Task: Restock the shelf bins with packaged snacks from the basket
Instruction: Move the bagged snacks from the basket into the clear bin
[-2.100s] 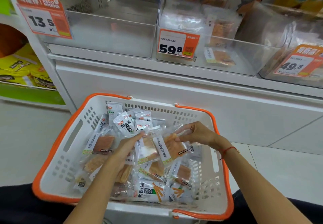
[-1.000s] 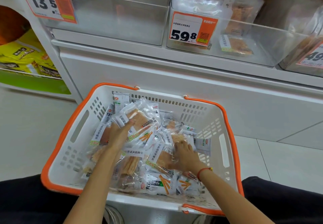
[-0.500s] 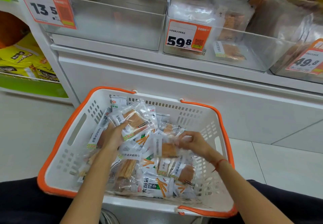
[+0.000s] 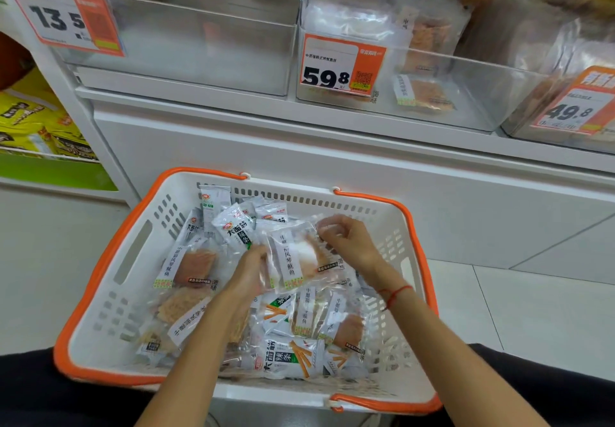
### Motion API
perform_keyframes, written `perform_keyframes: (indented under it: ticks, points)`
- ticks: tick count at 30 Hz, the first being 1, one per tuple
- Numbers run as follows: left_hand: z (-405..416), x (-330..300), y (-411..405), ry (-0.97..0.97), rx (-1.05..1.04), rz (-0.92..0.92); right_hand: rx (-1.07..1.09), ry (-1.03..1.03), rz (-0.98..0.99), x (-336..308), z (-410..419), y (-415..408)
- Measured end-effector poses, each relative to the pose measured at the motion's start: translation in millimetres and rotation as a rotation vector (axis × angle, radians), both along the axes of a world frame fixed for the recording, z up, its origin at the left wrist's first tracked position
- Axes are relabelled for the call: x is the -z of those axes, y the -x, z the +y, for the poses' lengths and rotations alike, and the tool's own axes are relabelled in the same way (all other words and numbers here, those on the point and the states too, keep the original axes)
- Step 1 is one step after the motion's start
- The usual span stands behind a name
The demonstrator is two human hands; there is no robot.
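Basket (image 4: 109,280): white plastic with an orange rim, set low in the near centre before the shelf; filled with a loose pile of small snack packets.
Held packet (image 4: 299,257): clear wrapper with a white label strip and an orange-brown piece inside; lifted just above the pile in the far middle of the basket, tilted, between both hands.
Left hand (image 4: 248,275): fingers are curled on the packet's left edge; a narrow grip is kept on it.
Right hand (image 4: 349,243): the packet's far right corner is pinched between fingertips; a red string is worn at the wrist.
Loose packets (image 4: 289,358): white and clear wrappers are heaped in the basket beneath the hands.
Left bin (image 4: 199,50): clear, on the far shelf above the basket; marked by a 13.5 price tag (image 4: 63,14).
Middle bin (image 4: 466,93): clear, right of the left bin; a few similar packets are seen inside; marked by a 59.8 price tag (image 4: 341,65).
Right bin (image 4: 532,117): at the far right edge, tagged 49.8.
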State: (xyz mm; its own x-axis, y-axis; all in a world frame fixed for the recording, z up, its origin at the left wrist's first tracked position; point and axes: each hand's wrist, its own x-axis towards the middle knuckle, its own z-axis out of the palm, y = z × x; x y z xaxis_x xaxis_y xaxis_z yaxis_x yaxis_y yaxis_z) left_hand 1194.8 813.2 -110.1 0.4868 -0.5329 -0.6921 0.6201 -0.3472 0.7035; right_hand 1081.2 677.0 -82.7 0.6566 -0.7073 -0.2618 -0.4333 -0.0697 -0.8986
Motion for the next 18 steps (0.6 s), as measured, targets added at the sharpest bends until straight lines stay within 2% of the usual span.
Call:
perform_keyframes:
  ticks: [4, 7, 10, 13, 15, 18]
  points:
    - [-11, -7, 3, 0.063, -0.034, -0.007, 0.107, 0.200, -0.002, 10, 12, -7]
    - [-17, -8, 4, 0.111, 0.112, -0.055, 0.167, 0.246, -0.017, -2, 13, -8]
    - [-21, -27, 11, 0.181, 0.223, -0.211, 0.198, 0.270, -0.010, -20, 9, -7]
    - [-23, -45, 12, 0.206, 0.220, -0.269, 0.186, 0.373, 0.140, -48, -2, 0]
    - [-26, -54, 7, 0.244, 0.213, -0.269, 0.137, 0.243, 0.207, -76, -12, 6]
    - [-29, -101, 7, 0.284, 0.196, -0.225, -0.046, -0.144, 0.174, -128, -25, 17]
